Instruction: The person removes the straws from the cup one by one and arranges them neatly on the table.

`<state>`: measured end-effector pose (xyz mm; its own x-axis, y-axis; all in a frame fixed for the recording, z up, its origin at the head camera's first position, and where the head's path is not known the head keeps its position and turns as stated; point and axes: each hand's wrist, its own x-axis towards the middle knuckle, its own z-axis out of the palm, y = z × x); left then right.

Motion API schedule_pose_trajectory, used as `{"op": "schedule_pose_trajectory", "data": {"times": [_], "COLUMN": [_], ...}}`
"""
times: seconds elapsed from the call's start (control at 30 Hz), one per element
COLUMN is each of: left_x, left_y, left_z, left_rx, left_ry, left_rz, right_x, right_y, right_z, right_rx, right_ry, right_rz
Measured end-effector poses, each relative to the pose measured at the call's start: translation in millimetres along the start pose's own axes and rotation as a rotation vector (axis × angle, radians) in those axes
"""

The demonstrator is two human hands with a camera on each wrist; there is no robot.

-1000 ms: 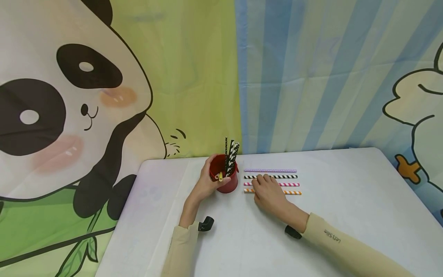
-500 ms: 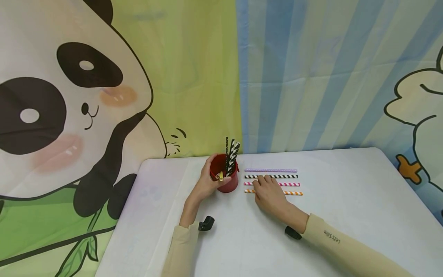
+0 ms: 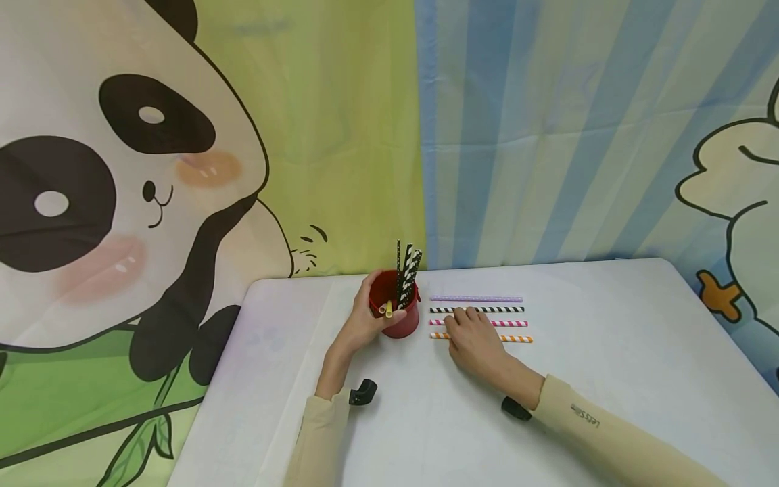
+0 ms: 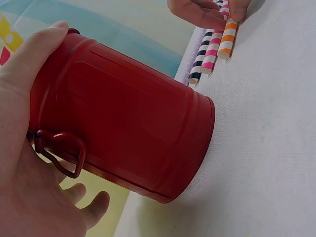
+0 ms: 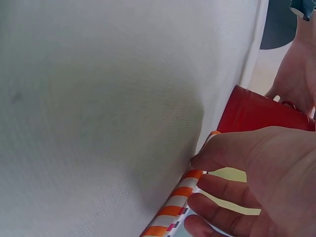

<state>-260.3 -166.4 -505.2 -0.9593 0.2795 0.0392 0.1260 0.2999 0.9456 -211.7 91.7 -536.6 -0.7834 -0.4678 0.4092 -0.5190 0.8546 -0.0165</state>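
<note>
My left hand [image 3: 360,328] grips a small red metal bucket [image 3: 402,330] near its rim. Several black-and-white patterned paper straws [image 3: 410,274] stand in it, with yellow straws [image 3: 389,310] at its near side. To the right, a purple straw [image 3: 502,299], a black-and-white striped straw [image 3: 508,310], a pink striped straw [image 3: 514,324] and an orange striped straw [image 3: 517,339] lie in parallel on the table. My right hand [image 3: 477,343] reaches over their left part. In the right wrist view its thumb and fingers pinch the orange straw [image 5: 170,210].
The white table [image 3: 615,379] ends at a curtain with a panda print [image 3: 201,230] on the left and blue stripes [image 3: 505,135] on the right. Black wrist devices [image 3: 363,393] are at both sleeves.
Almost nothing differs. Both hands stay in place, and the bucket and the row of straws keep their positions.
</note>
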Motion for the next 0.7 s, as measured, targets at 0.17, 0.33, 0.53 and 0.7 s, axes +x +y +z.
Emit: {"op": "schedule_pose_trajectory", "data": {"times": [0.17, 0.33, 0.53, 0.7], "left_x": [3.1, 1.4, 0.7, 2.0], "left_y": [-11.0, -10.9, -11.6, -12.4], "left_z": [1.9, 3.1, 3.6, 3.2], "left_rx": [-0.008, -0.020, -0.019, -0.019], "left_ry": [0.023, 0.041, 0.049, 0.046], "left_rz": [0.016, 0.031, 0.046, 0.045], "right_x": [-0.1, -0.2, 0.7, 2.1], "right_y": [-0.4, -1.3, -2.6, -3.7], "right_z": [-0.8, -2.6, -7.2, -12.2], "right_rx": [0.011, 0.023, 0.024, 0.026], "right_ry": [-0.006, -0.007, 0.010, 0.006], "right_rz": [0.002, 0.002, -0.009, -0.009]}}
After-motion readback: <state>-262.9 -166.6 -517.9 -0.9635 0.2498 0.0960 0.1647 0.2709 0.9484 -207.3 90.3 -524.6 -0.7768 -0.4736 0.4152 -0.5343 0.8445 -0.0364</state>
